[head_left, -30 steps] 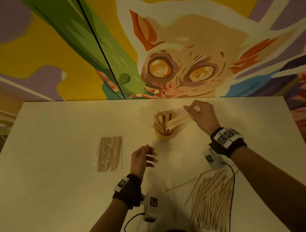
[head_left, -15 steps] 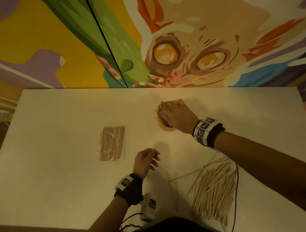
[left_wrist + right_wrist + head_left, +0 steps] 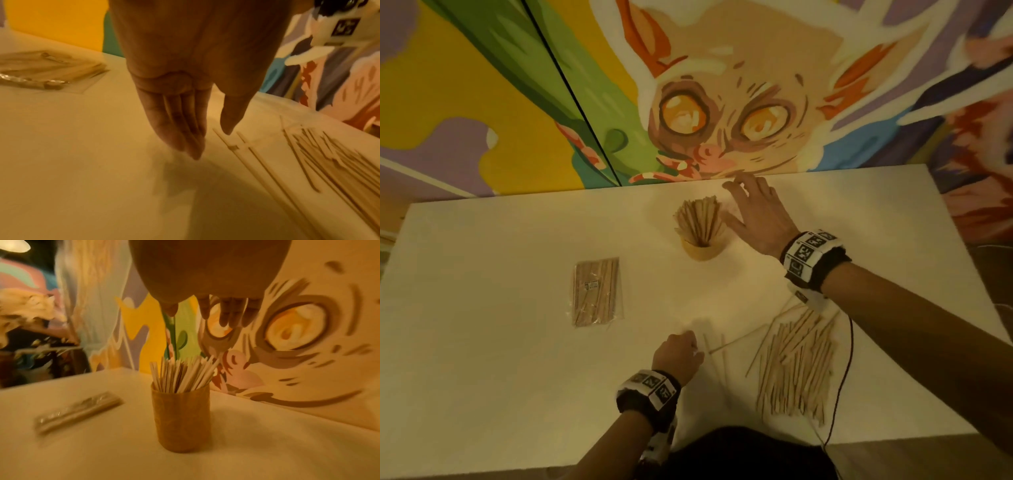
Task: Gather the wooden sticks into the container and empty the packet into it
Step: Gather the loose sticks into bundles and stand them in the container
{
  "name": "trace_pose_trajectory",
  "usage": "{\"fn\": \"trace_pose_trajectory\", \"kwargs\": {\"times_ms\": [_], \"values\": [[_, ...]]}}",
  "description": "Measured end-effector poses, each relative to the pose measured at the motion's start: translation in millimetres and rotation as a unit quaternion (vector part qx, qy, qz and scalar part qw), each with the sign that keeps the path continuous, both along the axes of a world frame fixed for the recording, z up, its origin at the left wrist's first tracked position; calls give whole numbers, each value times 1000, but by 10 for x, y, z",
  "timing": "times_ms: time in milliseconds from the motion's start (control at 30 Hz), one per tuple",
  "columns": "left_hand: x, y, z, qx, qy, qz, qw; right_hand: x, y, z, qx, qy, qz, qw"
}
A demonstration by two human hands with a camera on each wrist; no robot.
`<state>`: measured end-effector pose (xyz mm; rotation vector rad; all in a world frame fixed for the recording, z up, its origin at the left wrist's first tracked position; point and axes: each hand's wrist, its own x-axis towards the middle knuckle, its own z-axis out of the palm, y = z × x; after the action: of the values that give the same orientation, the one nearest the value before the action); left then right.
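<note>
A tan cylindrical container (image 3: 701, 251) (image 3: 180, 420) stands at mid-table, far side, with several wooden sticks (image 3: 699, 219) (image 3: 183, 376) fanned upright in it. My right hand (image 3: 756, 212) (image 3: 226, 311) hovers just right of and above the container, fingers spread, holding nothing. A pile of loose sticks (image 3: 796, 359) (image 3: 320, 155) lies at the near right. My left hand (image 3: 678, 353) (image 3: 185, 129) hangs fingers-down over the table just left of two stray sticks (image 3: 240, 146), empty. A sealed clear packet of sticks (image 3: 595, 291) (image 3: 47, 69) (image 3: 78, 410) lies flat to the left.
The white table (image 3: 500, 377) ends against a painted mural wall (image 3: 722, 102) right behind the container. A black cable (image 3: 849, 363) runs along the right side of the loose pile toward the near edge.
My right hand put its bundle of sticks into the container, pressed on their tops, then lifted off to the right, empty. My left hand drew back toward the stray sticks.
</note>
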<state>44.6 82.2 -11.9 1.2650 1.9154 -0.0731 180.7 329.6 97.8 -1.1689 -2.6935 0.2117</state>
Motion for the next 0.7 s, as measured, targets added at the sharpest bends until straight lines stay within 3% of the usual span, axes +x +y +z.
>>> {"fn": "trace_pose_trajectory", "kwargs": {"times_ms": [133, 267, 433, 600, 700], "values": [[191, -29, -48, 21, 14, -6, 1000, 583, -280, -50, -93, 110, -46, 988], [386, 25, -42, 35, 13, -9, 999, 1308, -705, -300, -206, 153, -143, 956], [654, 79, -6, 28, 23, -30, 999, 2180, -1317, -660, -376, 64, -283, 880], [981, 54, -22, 12, 0, -46, 999, 2726, -1833, -936, -547, -36, -284, 787], [1214, 74, -5, 11, -8, -35, 999, 2821, -2006, -1004, -583, -55, -267, 765]]}}
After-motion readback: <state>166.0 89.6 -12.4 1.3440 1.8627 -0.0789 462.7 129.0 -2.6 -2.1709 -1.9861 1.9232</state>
